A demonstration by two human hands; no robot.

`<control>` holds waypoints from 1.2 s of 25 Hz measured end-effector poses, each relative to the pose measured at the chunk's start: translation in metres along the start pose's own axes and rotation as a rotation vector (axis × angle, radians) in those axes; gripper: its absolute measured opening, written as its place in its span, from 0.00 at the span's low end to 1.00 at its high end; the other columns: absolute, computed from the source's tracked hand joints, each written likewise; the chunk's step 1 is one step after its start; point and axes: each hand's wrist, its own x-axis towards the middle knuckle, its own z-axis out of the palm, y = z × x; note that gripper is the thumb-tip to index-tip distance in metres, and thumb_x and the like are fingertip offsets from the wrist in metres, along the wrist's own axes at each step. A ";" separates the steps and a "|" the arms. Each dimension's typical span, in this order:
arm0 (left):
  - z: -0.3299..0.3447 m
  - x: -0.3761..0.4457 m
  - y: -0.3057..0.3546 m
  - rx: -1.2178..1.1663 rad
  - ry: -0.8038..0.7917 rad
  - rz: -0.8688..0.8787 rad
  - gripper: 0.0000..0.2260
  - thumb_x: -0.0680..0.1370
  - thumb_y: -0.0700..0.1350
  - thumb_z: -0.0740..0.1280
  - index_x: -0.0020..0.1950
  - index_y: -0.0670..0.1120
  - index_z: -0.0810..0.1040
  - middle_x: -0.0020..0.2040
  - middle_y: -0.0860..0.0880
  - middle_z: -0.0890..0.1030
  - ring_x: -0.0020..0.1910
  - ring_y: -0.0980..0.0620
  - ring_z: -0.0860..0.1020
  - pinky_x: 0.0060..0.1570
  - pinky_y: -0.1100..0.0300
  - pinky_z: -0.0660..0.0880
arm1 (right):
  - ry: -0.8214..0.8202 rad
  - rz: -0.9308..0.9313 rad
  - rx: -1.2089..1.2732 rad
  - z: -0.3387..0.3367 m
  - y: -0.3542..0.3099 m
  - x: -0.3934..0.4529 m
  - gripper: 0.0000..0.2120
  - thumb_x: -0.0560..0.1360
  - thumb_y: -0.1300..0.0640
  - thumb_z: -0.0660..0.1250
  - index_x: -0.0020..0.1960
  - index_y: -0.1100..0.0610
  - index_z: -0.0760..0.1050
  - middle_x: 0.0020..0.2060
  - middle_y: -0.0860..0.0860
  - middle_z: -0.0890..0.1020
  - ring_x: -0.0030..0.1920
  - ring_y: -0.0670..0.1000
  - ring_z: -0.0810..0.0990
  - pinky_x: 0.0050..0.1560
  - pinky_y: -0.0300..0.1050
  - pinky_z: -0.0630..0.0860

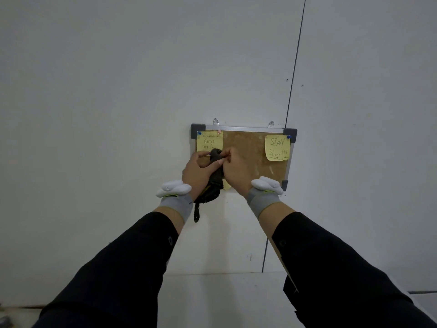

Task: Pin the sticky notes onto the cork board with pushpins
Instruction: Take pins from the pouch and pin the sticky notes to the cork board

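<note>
Both hands [203, 166] at dark pouch [216, 176]

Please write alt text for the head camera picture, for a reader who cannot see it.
Two hands meet in front of a cork board on a white wall: the left hand grips a dark pouch while the right hand reaches its fingers to the top. Two yellow sticky notes, left and right, are pinned in the board's upper corners.

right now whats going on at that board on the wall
A person stands at a cork board hung on the wall. The left hand grips a dark folded pouch, and the right hand reaches its fingers into the top. Two yellow sticky notes are already pinned in the upper corners with blue pushpins.
</note>
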 end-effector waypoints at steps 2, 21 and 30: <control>-0.004 0.005 -0.009 0.004 0.000 -0.034 0.22 0.69 0.55 0.73 0.60 0.53 0.72 0.52 0.46 0.82 0.51 0.47 0.81 0.56 0.50 0.77 | -0.055 0.046 0.058 0.009 0.006 0.003 0.09 0.78 0.67 0.53 0.53 0.60 0.70 0.56 0.63 0.76 0.56 0.62 0.76 0.57 0.59 0.76; 0.013 0.055 -0.064 0.333 0.326 0.033 0.06 0.75 0.50 0.66 0.44 0.50 0.70 0.46 0.48 0.74 0.39 0.49 0.72 0.38 0.58 0.66 | 0.103 -0.049 -0.381 0.031 0.063 0.042 0.05 0.76 0.60 0.56 0.49 0.57 0.70 0.42 0.56 0.80 0.39 0.57 0.75 0.36 0.45 0.67; 0.021 0.034 -0.094 0.350 0.361 -0.037 0.05 0.75 0.49 0.65 0.44 0.50 0.71 0.44 0.48 0.72 0.39 0.48 0.72 0.38 0.57 0.67 | 0.100 -0.092 -0.372 0.029 0.067 0.041 0.03 0.76 0.59 0.56 0.48 0.56 0.68 0.41 0.56 0.80 0.40 0.59 0.77 0.40 0.53 0.75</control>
